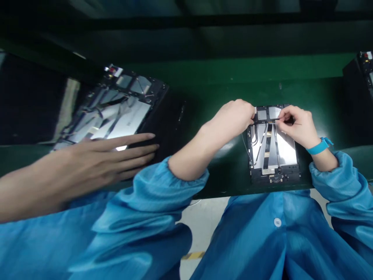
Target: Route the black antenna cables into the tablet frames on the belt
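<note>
An open tablet frame [272, 155] is being worked near the front edge of the green bench [204, 74]. Its far edge is gripped by the curled left hand [233, 118], while a thin dark item [291, 122], too small to tell, is pinched by the right hand [300, 128]. Bench room is open rightward. A co-worker's spread hand [110, 153] is held over a second frame [116, 105], well apart.

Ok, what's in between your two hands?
The top end of the black frame of an opened tablet lies between your left hand and right hand, with silver patches on it, in the head view.
</note>
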{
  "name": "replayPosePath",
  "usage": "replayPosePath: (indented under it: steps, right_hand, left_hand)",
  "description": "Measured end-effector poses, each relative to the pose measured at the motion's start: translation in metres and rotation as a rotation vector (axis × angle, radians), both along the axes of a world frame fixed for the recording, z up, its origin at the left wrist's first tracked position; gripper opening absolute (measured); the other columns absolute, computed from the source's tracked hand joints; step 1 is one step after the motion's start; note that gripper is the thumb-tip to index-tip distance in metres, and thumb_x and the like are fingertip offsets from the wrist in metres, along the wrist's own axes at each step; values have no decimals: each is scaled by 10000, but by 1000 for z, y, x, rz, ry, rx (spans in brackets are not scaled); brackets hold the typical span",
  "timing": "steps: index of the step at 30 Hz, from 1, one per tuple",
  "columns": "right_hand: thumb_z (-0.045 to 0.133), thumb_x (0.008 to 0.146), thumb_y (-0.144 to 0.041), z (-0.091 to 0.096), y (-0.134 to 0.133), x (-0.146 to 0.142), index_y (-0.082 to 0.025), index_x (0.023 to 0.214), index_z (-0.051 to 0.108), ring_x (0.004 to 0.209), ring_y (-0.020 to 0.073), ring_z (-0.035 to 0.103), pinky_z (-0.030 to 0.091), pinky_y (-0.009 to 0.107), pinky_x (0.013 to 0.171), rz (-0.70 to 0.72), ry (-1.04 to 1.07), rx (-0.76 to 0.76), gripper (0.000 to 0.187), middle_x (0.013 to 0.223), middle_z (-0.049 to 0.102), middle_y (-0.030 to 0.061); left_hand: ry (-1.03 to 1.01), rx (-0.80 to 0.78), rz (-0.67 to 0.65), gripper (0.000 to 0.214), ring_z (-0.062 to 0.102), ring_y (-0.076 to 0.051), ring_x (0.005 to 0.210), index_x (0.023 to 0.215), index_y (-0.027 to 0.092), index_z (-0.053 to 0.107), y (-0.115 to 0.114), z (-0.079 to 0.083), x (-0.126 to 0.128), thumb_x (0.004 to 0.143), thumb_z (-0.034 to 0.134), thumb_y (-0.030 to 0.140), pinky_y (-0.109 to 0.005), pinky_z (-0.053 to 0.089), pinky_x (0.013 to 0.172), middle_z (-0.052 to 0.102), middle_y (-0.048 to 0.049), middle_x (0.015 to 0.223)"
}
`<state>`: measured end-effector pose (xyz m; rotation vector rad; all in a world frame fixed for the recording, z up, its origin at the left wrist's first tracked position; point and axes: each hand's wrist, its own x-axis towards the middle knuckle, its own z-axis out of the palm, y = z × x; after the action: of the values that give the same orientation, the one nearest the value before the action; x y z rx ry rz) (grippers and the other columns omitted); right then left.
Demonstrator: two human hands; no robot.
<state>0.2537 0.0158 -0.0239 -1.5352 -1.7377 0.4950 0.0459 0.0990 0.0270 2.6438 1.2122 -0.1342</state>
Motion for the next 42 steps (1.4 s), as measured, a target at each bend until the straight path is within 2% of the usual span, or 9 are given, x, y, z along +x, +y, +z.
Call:
replayPosePath:
  steps: [4,8,11,15,19,25,31,37,42]
  right_hand:
    - [662,807,-142,1,12,9,-230,872,668,826,232,670,454,375,830,-81,-145,35,110,794,745,10]
    - [590,815,-76,1,18,6,-231,873,669,905,276,637,395,402,843,16,-388,47,183,798,736,39]
    - [575,814,-65,5,13,5,-237,859,664,900,275,618,377,396,823,116,-420,51,199,786,723,40]
    - [630,806,-98,10,0,11,-246,847,667,871,252,627,413,382,819,146,-260,13,158,782,724,18]
    - [713,778,-159,5,-5,18,-236,832,674,762,201,649,485,338,749,47,70,-84,102,763,725,-4]
    - [763,727,-208,-5,-1,25,-217,795,652,626,154,640,518,300,637,-68,477,-211,130,685,687,-14]
    - [765,703,-185,-4,1,26,-216,770,641,632,151,665,573,307,673,-75,507,-248,144,670,680,-19]
    - [763,700,-194,-3,1,28,-217,762,637,638,149,668,587,308,682,-74,503,-247,142,665,672,-19]
    - [795,692,-226,-4,1,31,-219,772,642,653,155,674,600,320,699,-73,518,-255,173,677,679,-16]
  left_hand:
    - [-50,-59,112,199,740,-292,961,1020,142,741,-36,2,7,961,570,227,-381,570,846,767,-129,1045]
    - [-3,-87,210,292,743,-343,1044,1169,69,682,-62,-4,28,934,538,166,-424,595,866,738,-220,1151]
    - [16,-64,239,352,722,-390,1124,1217,29,643,-67,-8,36,900,516,113,-466,588,892,715,-278,1192]
    - [-82,-106,271,235,718,-375,1052,1057,100,664,-63,-8,29,872,520,106,-464,565,863,738,-228,1093]
    - [-234,-154,329,33,686,-298,885,885,190,611,-62,-6,21,888,584,208,-423,535,822,701,-108,871]
    - [-326,-48,198,125,623,-307,1116,1003,188,678,-45,-5,30,931,620,272,-459,472,998,718,-123,1146]
    - [-377,-223,-12,140,647,-233,959,893,193,751,-10,-11,38,919,622,238,-395,484,932,746,-62,979]
    - [-390,-331,-25,118,675,-199,864,865,183,775,3,-10,44,881,684,256,-342,497,833,750,-56,943]
    - [-316,-297,-29,128,667,-199,828,850,189,785,5,-9,50,875,680,259,-346,497,813,770,-53,906]
